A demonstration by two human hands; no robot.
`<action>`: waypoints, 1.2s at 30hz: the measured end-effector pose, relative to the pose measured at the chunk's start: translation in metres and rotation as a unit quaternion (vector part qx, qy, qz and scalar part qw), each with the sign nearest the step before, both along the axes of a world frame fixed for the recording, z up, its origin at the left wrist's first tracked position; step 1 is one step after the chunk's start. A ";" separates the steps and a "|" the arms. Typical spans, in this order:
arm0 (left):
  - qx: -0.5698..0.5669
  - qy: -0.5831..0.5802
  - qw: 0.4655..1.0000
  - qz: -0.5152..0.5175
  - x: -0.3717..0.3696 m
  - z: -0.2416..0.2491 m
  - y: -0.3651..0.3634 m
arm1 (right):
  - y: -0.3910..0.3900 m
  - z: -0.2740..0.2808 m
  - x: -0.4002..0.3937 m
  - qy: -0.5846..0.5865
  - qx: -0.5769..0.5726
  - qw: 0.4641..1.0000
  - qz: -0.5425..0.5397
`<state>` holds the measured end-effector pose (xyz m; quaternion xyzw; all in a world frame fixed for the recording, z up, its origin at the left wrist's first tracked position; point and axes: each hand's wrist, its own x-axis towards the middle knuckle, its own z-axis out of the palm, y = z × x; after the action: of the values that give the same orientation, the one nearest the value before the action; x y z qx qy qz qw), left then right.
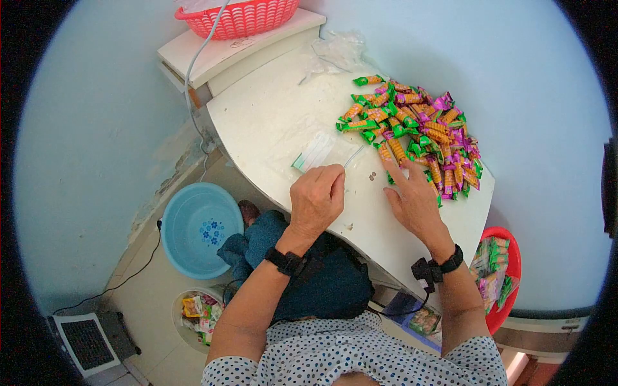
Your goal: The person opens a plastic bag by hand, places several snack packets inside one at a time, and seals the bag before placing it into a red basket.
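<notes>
My left hand (317, 198) is curled closed at the near edge of a clear plastic bag (315, 153) with a white and green label; its fingers seem to grip that edge, though the fingertips are hidden. My right hand (415, 201) has its fingers stretched out and apart. Its fingertips reach the near side of a pile of wrapped snacks (438, 135), touching or just over the closest pieces. The wrappers show orange-yellow middles with green or purple twisted ends.
The pile lies on a white table (257, 122) against the wall. Crumpled clear plastic (338, 53) lies behind. A red basket (251, 18) stands on a raised ledge. Below are a blue basin (183, 235), a bin with wrappers (203, 315), and a red tub of packed bags (514, 276).
</notes>
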<state>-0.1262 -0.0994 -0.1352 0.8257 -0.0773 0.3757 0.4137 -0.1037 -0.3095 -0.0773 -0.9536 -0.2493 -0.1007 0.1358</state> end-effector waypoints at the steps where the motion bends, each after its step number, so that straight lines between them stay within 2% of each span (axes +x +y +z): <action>1: -0.002 0.001 1.000 -0.001 0.001 -0.001 0.000 | -0.001 -0.008 0.004 -0.032 -0.009 0.999 0.000; 4: 0.002 -0.029 1.000 0.002 0.002 -0.002 0.000 | -0.011 -0.026 0.016 -0.013 -0.015 0.999 0.038; 7: -0.003 -0.010 1.000 0.000 0.002 -0.001 0.000 | -0.013 -0.029 0.020 0.014 0.019 0.999 0.027; 13: -0.006 -0.001 1.000 -0.001 0.001 -0.001 0.000 | -0.011 0.003 0.005 0.133 0.170 0.976 -0.024; 16: -0.017 -0.019 1.000 0.000 0.001 0.002 -0.003 | -0.010 0.013 -0.001 0.259 0.322 0.910 0.007; 19: -0.014 -0.012 1.000 0.004 0.001 0.001 -0.002 | -0.001 0.017 -0.003 0.411 0.449 0.792 0.045; 25: 0.010 -0.029 1.000 -0.001 0.001 0.001 0.000 | 0.025 0.004 0.004 0.421 0.482 0.768 0.020; 31: 0.007 -0.014 1.000 -0.012 -0.002 0.005 0.001 | 0.055 -0.013 0.018 0.458 0.557 0.692 -0.044; 36: 0.017 -0.020 1.000 -0.011 0.000 0.000 0.000 | 0.065 -0.036 0.031 0.492 0.549 0.675 -0.043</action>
<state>-0.1257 -0.0992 -0.1354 0.8240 -0.1007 0.3861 0.4023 -0.0729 -0.2445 -0.1135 -0.6290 -0.0051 0.2585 0.7331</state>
